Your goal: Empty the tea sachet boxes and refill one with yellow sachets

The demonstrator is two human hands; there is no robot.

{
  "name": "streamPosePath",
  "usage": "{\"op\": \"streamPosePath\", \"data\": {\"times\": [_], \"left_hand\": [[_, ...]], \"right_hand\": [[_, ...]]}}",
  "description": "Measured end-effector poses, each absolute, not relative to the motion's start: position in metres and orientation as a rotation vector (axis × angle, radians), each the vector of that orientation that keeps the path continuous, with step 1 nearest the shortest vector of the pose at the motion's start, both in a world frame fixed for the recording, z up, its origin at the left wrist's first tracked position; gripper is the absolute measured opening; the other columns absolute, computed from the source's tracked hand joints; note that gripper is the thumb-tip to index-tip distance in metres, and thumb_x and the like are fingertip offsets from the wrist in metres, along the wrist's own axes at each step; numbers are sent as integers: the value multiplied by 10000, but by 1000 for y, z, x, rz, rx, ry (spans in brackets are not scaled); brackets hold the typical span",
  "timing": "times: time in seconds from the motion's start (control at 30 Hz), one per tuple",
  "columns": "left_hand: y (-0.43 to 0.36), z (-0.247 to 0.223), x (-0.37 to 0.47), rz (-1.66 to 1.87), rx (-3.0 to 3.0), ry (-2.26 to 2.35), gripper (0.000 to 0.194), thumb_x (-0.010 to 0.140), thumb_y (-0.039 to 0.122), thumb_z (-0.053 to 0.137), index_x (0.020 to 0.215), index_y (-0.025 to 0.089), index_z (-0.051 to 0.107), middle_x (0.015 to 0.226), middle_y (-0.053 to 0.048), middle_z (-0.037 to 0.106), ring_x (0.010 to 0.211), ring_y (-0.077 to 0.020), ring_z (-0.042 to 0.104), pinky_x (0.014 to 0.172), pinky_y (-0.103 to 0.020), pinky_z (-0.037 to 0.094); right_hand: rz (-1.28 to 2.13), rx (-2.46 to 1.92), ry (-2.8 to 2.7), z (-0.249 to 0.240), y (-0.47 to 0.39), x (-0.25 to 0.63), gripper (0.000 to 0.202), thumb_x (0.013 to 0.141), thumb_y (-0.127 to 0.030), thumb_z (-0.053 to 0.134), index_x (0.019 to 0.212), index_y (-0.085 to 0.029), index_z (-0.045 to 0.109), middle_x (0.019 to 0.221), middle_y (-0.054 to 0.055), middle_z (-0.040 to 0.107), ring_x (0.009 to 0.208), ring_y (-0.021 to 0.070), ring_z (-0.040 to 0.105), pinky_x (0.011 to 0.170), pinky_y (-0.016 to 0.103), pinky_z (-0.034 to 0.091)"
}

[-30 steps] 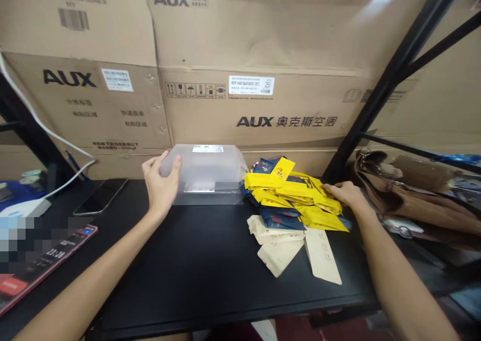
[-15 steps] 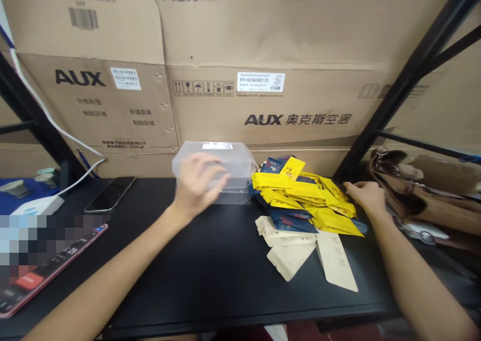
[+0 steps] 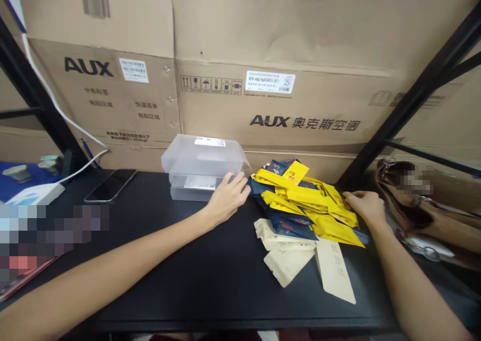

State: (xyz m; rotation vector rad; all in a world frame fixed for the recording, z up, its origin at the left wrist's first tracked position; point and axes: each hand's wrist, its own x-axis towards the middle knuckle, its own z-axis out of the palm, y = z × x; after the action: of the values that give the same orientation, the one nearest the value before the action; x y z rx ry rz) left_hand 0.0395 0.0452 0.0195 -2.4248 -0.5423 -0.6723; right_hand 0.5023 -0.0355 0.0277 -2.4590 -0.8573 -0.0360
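Observation:
A translucent plastic box [image 3: 195, 168] stands at the back of the black table [image 3: 195, 276], against the cardboard cartons. Right of it lies a heap of flat packets: yellow ones [image 3: 319, 205], dark blue ones [image 3: 289, 225] and beige ones [image 3: 289, 258]. My left hand [image 3: 227, 198] reaches between the box's right end and the heap's left edge, fingers touching a dark blue packet; I cannot tell whether it grips anything. My right hand [image 3: 363, 205] rests on the heap's right edge, fingers on the yellow packets.
Large AUX cartons [image 3: 270, 80] wall off the back. A black phone [image 3: 110, 184] lies left of the box, with a white cable and a white device [image 3: 35, 193] further left. A brown bag [image 3: 424, 205] sits at the right beside a black slanted frame bar [image 3: 409, 100].
My left hand has left the box's left end, crossed its front and come to the heap's left edge. The right hand has stayed on the heap's right side. The view shifted slightly.

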Motion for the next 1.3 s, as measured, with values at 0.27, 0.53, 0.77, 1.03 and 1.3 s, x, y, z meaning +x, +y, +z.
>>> {"op": "streamPosePath", "data": {"times": [0.27,0.53,0.77,1.03,1.3], "left_hand": [[55,7,-29,-765,-2371,-647,344,865,-17,571,1108,160,738,1339,-181,746,1407,-372,592,1107,-563,423],[32,24,-90,-852,-2374,-641,202,979,91,597,1053,193,755,1418,-157,727,1433,-353,592,1147,-577,424],[-57,19,-143,-1049,-2813,-1013,145,1029,299,627,1102,268,748,1271,-85,774,1215,-275,701,1020,-480,533],[-59,-19,-200,-998,-2856,-1370,280,1004,420,667,1250,337,775,1466,-83,710,1372,-319,648,1143,-562,521],[-62,-14,-191,-1145,-2736,-1230,209,999,290,647,1152,307,789,1339,-80,767,1252,-306,702,1050,-519,573]], "right_hand": [[-84,-2447,-868,32,-43,492,334,888,-388,643,1004,-141,837,1076,280,792,1117,430,717,902,458,531],[-630,-2128,-830,69,-60,416,424,1016,-322,475,1207,-78,764,1154,254,789,1094,341,757,1046,389,529],[-375,-1088,-2056,33,-136,212,182,956,-192,633,1024,-290,769,910,56,820,887,265,797,854,408,663],[256,-1383,-2351,-5,-121,128,546,1070,-387,583,1583,-200,571,1704,151,440,1622,357,354,1299,650,344],[305,-1460,-2271,-13,-124,130,510,1088,-417,548,1555,-220,604,1694,125,461,1616,322,372,1322,638,305]]}}
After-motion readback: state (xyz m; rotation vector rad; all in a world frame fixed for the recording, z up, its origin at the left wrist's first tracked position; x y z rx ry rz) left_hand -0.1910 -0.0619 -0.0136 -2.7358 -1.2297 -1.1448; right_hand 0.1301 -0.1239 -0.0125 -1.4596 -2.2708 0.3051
